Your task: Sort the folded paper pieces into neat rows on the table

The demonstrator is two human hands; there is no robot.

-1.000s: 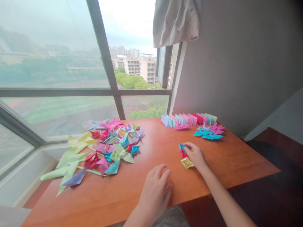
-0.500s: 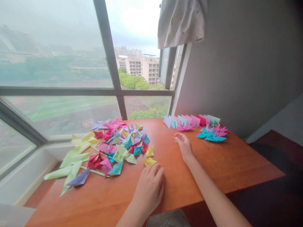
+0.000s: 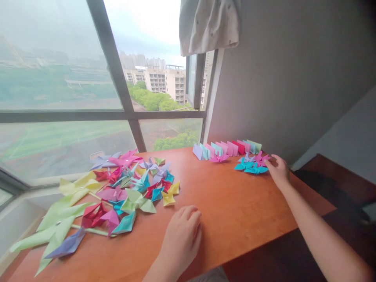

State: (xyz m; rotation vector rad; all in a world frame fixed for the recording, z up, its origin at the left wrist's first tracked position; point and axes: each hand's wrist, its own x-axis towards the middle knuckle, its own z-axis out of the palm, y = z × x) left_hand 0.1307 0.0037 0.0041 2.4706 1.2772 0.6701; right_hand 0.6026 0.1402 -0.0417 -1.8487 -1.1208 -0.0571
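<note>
My right grip is loose, fingertips just touching the teal-and-pink cluster, nothing grasped yet. My left grip lies flat and empty on the counter. The big heap sits left of it; the folded row stands beyond the cluster.

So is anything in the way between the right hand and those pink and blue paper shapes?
Nothing visible. The right hand is right beside the pink and blue paper shapes on the table. The left hand lies apart, near the front edge.
</note>
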